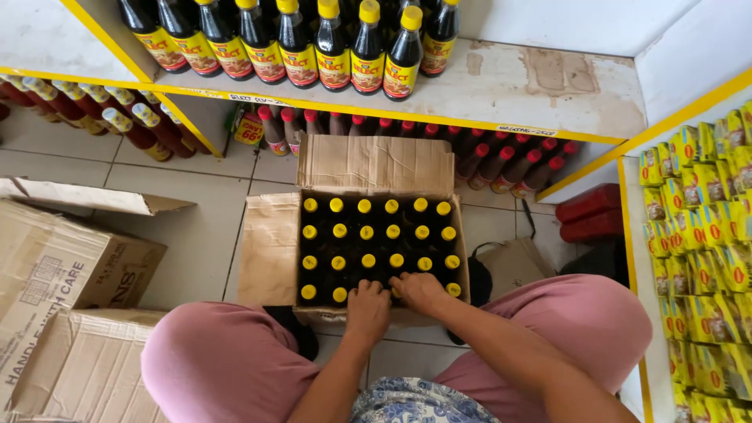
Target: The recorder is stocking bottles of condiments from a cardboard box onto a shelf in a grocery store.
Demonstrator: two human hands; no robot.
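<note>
Carton [270,247]: centre frame, on floor, flaps open, nearly full of yellow-capped dark bottles [366,233].
Shelf [509,86]: upper frame, approx. half stocked w/ same bottles.
Hands: left hand [368,309], right hand [421,291] each curled over caps, near row.

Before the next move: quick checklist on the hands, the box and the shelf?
1. Box flaps open: ok.
2. Both hands on the nearest row of bottles: left hand and right hand there, ok.
3. Firm grip on a cap: cannot tell.
4. Free space on the upper shelf, right of the shelved bottles: ok.
5. Other rows in the box full: ok.
</note>
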